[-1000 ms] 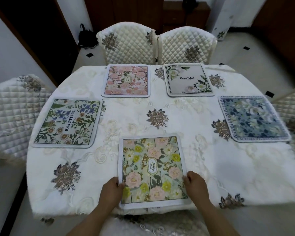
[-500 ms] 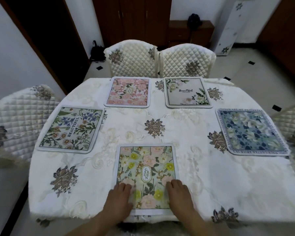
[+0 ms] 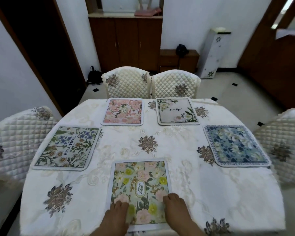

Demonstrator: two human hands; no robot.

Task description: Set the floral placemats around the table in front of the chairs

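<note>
Several floral placemats lie flat on the white embroidered tablecloth [image 3: 186,176]. Nearest me is a green mat with pink and yellow flowers [image 3: 140,184]; my left hand [image 3: 117,217] and my right hand [image 3: 176,212] rest flat on its near corners, fingers together, palms down. A blue-and-green "Beautiful" mat [image 3: 66,149] lies at the left, a pink mat [image 3: 123,111] and a white mat with green leaves [image 3: 176,111] at the far side, and a blue mat [image 3: 235,146] at the right.
Quilted cream chairs stand behind the far mats [image 3: 126,86] [image 3: 175,86], at the left [image 3: 14,133] and at the right [image 3: 283,137]. A dark wooden cabinet [image 3: 126,41] and a white floral stand [image 3: 213,53] are against the far wall.
My hands slid from the mat's side edges onto its near surface. The view tilted up, showing more of the room.
</note>
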